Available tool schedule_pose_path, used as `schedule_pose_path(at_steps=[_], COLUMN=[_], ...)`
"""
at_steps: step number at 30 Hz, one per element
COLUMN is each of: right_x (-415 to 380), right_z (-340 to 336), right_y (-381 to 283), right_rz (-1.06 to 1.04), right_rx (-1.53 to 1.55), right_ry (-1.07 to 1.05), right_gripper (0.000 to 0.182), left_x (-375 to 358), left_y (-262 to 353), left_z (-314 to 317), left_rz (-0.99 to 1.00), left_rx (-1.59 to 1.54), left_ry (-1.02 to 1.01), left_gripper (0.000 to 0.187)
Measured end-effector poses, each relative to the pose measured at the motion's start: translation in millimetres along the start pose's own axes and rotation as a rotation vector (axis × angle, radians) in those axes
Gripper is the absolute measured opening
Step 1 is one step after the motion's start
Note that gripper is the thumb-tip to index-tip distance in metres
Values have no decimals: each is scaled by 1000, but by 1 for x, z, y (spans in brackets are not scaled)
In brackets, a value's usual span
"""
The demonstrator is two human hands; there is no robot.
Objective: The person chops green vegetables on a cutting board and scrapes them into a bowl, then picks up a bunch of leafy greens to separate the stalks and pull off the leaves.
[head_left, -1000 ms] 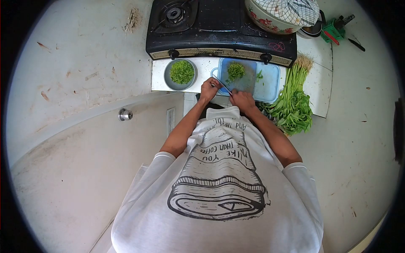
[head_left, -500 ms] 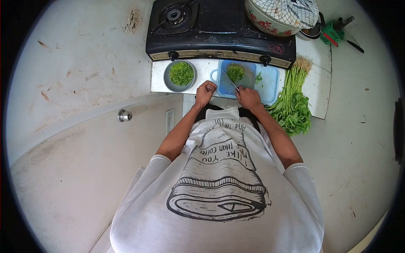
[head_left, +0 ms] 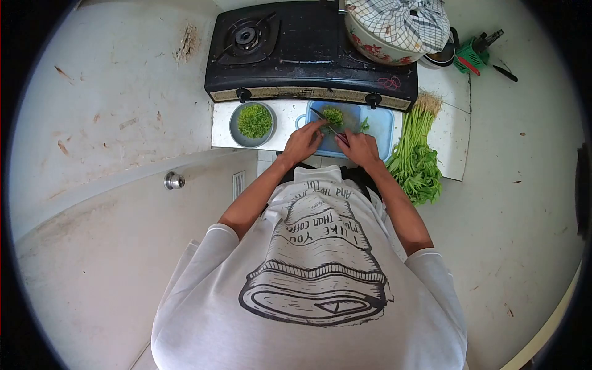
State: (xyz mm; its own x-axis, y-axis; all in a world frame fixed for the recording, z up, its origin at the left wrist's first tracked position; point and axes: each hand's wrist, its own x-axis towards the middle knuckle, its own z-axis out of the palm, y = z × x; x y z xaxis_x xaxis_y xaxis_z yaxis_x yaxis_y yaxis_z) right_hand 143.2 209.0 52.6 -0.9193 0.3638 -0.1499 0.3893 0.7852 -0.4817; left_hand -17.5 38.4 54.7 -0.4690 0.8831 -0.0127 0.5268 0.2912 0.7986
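Observation:
My right hand (head_left: 361, 148) grips the handle of a kitchen knife (head_left: 335, 132) over the blue cutting board (head_left: 383, 137). The blade slants up and left. My left hand (head_left: 304, 142) is at the board's left side, fingers drawn together at the blade; whether they pinch it or something small is hard to make out. Just beyond the blade lies a small heap of chopped green herbs (head_left: 333, 116). A few loose green pieces (head_left: 364, 124) rest farther right on the board. To the left, a grey bowl (head_left: 235, 134) holds more chopped greens (head_left: 254, 121).
A black gas stove (head_left: 308, 74) stands behind the board, with a cloth-covered floral pot (head_left: 376, 46) on its right. Leafy stalks with roots (head_left: 414, 148) lie right of the board, over the counter edge. Farther right are a green basket (head_left: 464, 63) and another knife (head_left: 505, 73).
My left hand has moved from the board's left edge to the knife blade. The knife has shifted off the heap towards my left fingers. The whole view has shifted slightly.

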Motion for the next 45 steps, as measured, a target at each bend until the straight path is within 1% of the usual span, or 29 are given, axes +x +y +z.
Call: schedule_pose_path(at_steps=[1, 4, 7, 9, 10, 13, 15, 16, 20, 22, 24, 25, 26, 27, 29, 32, 33, 34, 35, 38, 41, 43, 45], right_x=[-1, -5, -10, -13, -17, -30, -37, -39, -47, -52, -62, -68, -76, -83, -98, -121, -129, -137, -143, -155, -163, -168, -171], right_z=[-2, -4, 1, 6, 7, 12, 15, 15, 18, 18, 18, 17, 15, 15, 14, 20, 24, 26, 30, 31, 31, 34, 38], right_y=[0, -4, -4, -1, 0, 2, 3, 4, 4, 2, 0, -1, -1, -1, 0, 4, 6, 10, 11, 9, 1, -2, -11], right_rz=[-5, -20, -25, -19, 2, 69, 114, 110, 118, 144, 179, 253, 326, 399, 511, 634, 667, 718, 739, 785, 822, 862, 917], right_rx=[-2, 10, 52, 77, 90, 108, 89, 118, 189, 218, 268, 289, 312, 335, 377, 452, 479, 459, 465, 498, 545, 538, 616], right_ry=[11, 59, 124, 151, 143, 120, 105, 134, 255, 319, 383, 363, 345, 324, 398, 535, 586, 547, 572, 649, 706, 718, 762], right_gripper=[36, 32, 30, 30, 31, 32, 32, 32, 32, 32, 34, 34, 35, 36, 37, 37, 37, 39, 40, 42, 43, 43, 44], left_x=[3, 15, 25, 29, 30, 32, 34, 35, 41, 46, 51, 53, 56, 58, 66, 84, 91, 99, 107, 126, 147, 156, 160], left_y=[0, -8, -13, -11, -10, -12, -8, -6, -31, -35, -34, -32, -29, -26, -20, 2, 6, 10, 16, 29, 26, 26, 28], left_z=[2, 1, -2, -8, -12, -18, -24, -27, -21, -22, -24, -24, -23, -21, -15, -3, 4, 11, 19, 43, 69, 85, 95], left_rz=[41, 67, 54, -1, -29, 28, 52, 63, 38, -1, 10, 15, 12, 64, 170, 327, 390, 453, 517, 627, 717, 779, 814], left_rx=[59, 139, 137, 110, 98, 61, 88, 102, 115, 111, 76, 57, 38, 50, 75, 100, 128, 156, 184, 167, 285, 340, 405], left_ry=[-21, -77, -112, -163, -190, -236, -331, -379, -326, -272, -246, -235, -247, -251, -258, -349, -380, -410, -438, -558, -697, -760, -834], left_gripper=[45, 46, 48, 49, 50, 52, 53, 54, 52, 51, 51, 51, 43, 38, 29, 18, 18, 18, 18, 21, 32, 35, 37])
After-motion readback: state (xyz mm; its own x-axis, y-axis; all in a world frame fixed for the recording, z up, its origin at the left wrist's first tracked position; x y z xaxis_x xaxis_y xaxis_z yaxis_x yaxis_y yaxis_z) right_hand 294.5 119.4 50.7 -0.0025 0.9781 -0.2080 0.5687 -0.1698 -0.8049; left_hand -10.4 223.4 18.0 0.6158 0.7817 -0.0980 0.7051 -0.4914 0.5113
